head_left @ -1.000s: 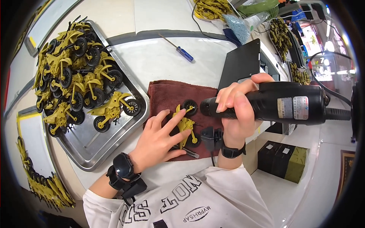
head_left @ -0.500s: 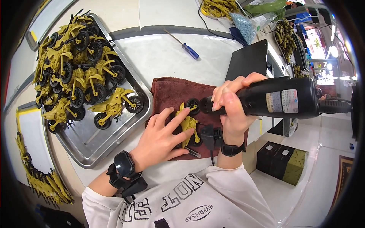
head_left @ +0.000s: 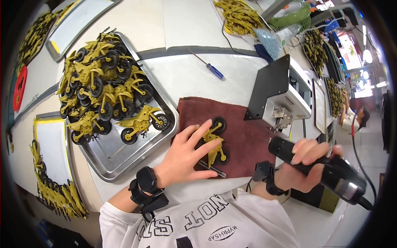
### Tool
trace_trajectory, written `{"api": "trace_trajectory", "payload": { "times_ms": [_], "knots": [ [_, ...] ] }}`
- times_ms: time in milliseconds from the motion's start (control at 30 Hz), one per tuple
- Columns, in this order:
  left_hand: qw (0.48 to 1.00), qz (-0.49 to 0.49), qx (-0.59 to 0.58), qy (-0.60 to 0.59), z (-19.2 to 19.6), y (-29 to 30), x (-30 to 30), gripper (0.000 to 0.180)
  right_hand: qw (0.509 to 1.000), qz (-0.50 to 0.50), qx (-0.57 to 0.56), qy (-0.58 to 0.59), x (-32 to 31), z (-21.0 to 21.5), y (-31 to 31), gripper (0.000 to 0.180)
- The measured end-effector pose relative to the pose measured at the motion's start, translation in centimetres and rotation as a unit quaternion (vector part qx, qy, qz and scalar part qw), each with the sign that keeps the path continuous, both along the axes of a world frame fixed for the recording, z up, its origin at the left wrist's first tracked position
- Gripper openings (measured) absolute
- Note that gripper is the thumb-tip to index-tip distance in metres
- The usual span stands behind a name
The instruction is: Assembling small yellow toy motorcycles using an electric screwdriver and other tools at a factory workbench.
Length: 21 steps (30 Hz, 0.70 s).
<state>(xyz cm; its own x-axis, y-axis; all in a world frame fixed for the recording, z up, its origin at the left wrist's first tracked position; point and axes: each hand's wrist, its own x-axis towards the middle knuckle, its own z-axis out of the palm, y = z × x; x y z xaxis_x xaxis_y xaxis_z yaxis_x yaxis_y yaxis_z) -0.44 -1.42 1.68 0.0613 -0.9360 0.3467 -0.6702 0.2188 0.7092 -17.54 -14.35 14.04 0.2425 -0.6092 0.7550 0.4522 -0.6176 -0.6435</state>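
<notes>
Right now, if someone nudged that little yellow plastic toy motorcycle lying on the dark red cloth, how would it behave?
The yellow plastic toy motorcycle looks thin and hollow, so probably light and easily shoved. It lies on its side, so its black wheels likely won't roll it away. The dark red cloth under it seems soft and should grip it somewhat, and the left hand resting on it would steady it.

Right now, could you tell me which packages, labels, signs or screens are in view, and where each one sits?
Clear plastic bag: far edge of the bench, bulging, holding pale blue bits.
Framed sheet: right of the white machine, tall rectangle, white with a dark border.
Lit screens: far right background, bright and blurred.
Silver label band: round the black power tool.
</notes>
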Motion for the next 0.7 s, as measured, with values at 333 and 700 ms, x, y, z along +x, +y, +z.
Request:
{"api": "trace_trajectory", "payload": {
  "times_ms": [333, 700],
  "knots": [
    [0.982, 0.167, 0.051, 0.068, 1.2, -1.1, -2.7, 0.042, 0.978, -0.088, 0.191, 0.009, -5.0, -8.4, 0.1, 0.027],
    [0.862, 0.414, -0.155, 0.247, 7.7, 16.8, 8.1, 0.043, 0.977, -0.121, 0.173, 0.031, -0.9, -6.3, 0.9, 0.026]
  ]
}}
